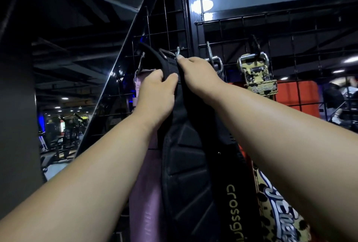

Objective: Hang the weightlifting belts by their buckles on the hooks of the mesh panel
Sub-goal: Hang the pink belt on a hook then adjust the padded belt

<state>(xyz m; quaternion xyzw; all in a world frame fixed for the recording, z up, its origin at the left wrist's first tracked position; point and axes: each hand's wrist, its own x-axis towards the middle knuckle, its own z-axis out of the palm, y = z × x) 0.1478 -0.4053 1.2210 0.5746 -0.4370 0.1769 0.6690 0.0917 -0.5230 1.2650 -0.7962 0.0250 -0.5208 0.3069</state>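
Observation:
A black padded weightlifting belt [186, 164] hangs down the middle of the view, its top strap raised to the black mesh panel [242, 34]. My left hand [157, 90] is shut on the strap just below its metal buckle [166, 54]. My right hand [197, 73] pinches the strap's right edge, with the thumb tip beside a small silver hook [177, 51]. Whether the buckle sits on the hook I cannot tell. A pink belt [147, 193] hangs to the left behind the black one. A leopard-print belt [259, 82] hangs by its buckle from a hook at the right.
Silver snap hooks [212, 57] hang on the mesh between the black and leopard belts. A black post [190, 18] divides two mesh sections. An orange pad [296, 96] shows behind the right mesh. Gym machines [64, 131] stand far off at the lower left.

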